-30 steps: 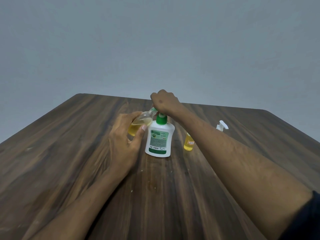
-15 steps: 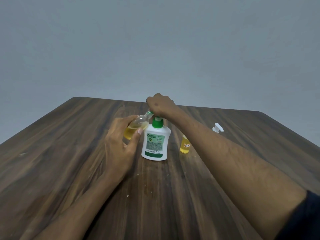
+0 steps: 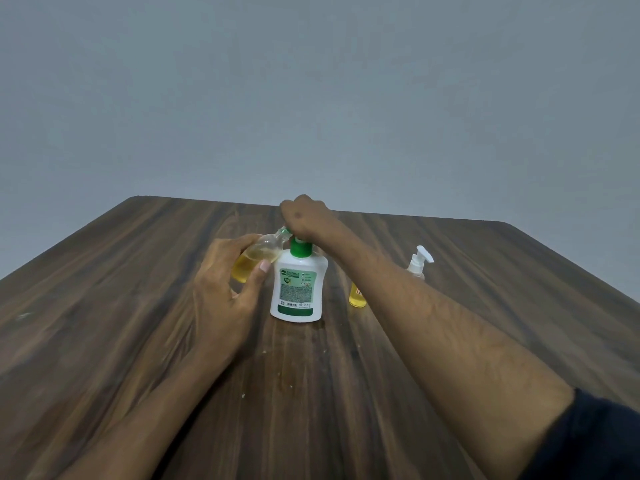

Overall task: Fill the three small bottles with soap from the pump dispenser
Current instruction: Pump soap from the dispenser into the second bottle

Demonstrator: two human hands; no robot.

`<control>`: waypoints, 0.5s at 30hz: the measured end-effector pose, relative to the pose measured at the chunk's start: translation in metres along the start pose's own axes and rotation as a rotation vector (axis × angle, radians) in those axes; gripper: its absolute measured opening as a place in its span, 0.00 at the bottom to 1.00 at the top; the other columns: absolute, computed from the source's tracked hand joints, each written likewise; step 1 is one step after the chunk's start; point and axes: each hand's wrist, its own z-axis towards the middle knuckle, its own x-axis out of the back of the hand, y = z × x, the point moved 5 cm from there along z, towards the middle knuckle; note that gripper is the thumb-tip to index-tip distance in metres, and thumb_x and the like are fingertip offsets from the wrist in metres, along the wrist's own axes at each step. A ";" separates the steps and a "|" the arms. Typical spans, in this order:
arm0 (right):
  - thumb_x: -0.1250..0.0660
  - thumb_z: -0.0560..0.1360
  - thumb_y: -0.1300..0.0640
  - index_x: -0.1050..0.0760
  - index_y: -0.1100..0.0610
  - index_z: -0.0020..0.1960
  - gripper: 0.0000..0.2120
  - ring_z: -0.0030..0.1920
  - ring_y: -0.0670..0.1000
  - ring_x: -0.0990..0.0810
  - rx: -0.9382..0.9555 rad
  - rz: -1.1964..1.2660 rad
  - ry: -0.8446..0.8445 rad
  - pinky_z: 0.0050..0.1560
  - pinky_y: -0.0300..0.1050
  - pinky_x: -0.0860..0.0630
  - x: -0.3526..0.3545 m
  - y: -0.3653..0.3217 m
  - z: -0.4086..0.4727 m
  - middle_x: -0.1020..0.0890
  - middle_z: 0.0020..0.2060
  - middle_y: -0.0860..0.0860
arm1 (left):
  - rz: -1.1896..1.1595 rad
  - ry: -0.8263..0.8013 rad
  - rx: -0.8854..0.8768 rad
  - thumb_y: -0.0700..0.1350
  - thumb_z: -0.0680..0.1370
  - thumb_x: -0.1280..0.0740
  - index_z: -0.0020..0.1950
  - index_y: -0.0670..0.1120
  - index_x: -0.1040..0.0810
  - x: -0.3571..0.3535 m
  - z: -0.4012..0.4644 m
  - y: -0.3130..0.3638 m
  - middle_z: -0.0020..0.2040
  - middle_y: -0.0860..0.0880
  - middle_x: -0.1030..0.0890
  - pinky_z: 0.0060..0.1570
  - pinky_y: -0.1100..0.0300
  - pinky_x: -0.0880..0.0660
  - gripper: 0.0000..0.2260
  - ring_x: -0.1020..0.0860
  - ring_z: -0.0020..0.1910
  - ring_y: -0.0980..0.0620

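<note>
Pump dispenser upright mid-counter, right hand clenched on its head; left hand grasping tilted, part-filled small bottle at nozzle. Filling underway; next, likely more pumps.

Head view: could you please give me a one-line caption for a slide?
Left hand tilts a small bottle to the dispenser spout while the right hand presses the pump.

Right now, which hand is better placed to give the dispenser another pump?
Right hand: it already sits on the pump dispenser head. The left hand is busy tilting the small bottle to the nozzle.
</note>
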 end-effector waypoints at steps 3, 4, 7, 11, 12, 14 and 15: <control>0.48 0.80 0.52 0.32 0.57 0.42 0.13 0.49 0.58 0.26 0.012 -0.029 0.015 0.58 0.53 0.27 0.004 -0.004 0.002 0.26 0.42 0.54 | 0.002 0.003 0.002 0.48 0.82 0.30 0.66 0.48 0.18 0.000 0.000 0.002 0.57 0.52 0.18 0.45 0.73 0.29 0.13 0.22 0.53 0.63; 0.47 0.80 0.51 0.33 0.56 0.41 0.12 0.48 0.58 0.26 0.017 -0.028 0.029 0.56 0.53 0.27 0.004 -0.006 0.005 0.26 0.40 0.53 | 0.000 0.007 -0.002 0.47 0.82 0.30 0.66 0.48 0.18 0.000 0.000 0.002 0.56 0.53 0.19 0.45 0.73 0.29 0.13 0.22 0.53 0.63; 0.47 0.79 0.51 0.34 0.54 0.40 0.12 0.48 0.58 0.25 -0.002 -0.017 0.038 0.57 0.54 0.27 0.001 -0.002 0.007 0.26 0.41 0.53 | 0.004 0.006 -0.003 0.47 0.82 0.30 0.66 0.47 0.18 0.000 0.001 0.002 0.56 0.52 0.18 0.46 0.72 0.29 0.13 0.22 0.54 0.62; 0.47 0.79 0.51 0.34 0.54 0.40 0.12 0.47 0.57 0.25 -0.010 -0.055 0.016 0.59 0.55 0.27 -0.001 -0.002 0.007 0.26 0.40 0.53 | 0.004 -0.002 -0.002 0.47 0.82 0.30 0.66 0.46 0.18 0.000 0.000 0.003 0.56 0.52 0.18 0.48 0.74 0.30 0.13 0.22 0.53 0.63; 0.47 0.79 0.50 0.34 0.54 0.40 0.12 0.45 0.56 0.26 -0.003 -0.062 0.024 0.57 0.55 0.27 0.001 -0.004 0.008 0.26 0.40 0.52 | -0.002 0.002 -0.003 0.47 0.82 0.30 0.65 0.47 0.18 0.000 0.000 0.004 0.56 0.52 0.18 0.48 0.74 0.30 0.13 0.22 0.53 0.63; 0.48 0.80 0.51 0.34 0.55 0.40 0.12 0.44 0.56 0.26 0.012 -0.052 0.045 0.52 0.52 0.27 0.004 -0.007 0.009 0.26 0.39 0.52 | -0.009 0.008 -0.006 0.47 0.82 0.30 0.66 0.48 0.18 0.001 0.000 0.007 0.56 0.53 0.19 0.46 0.74 0.30 0.13 0.22 0.53 0.63; 0.48 0.80 0.51 0.33 0.55 0.41 0.12 0.45 0.56 0.26 0.012 -0.042 0.049 0.52 0.52 0.28 0.005 -0.006 0.007 0.27 0.40 0.53 | -0.011 0.009 -0.007 0.46 0.82 0.30 0.66 0.48 0.18 0.001 0.000 0.007 0.55 0.53 0.19 0.45 0.74 0.30 0.13 0.22 0.53 0.63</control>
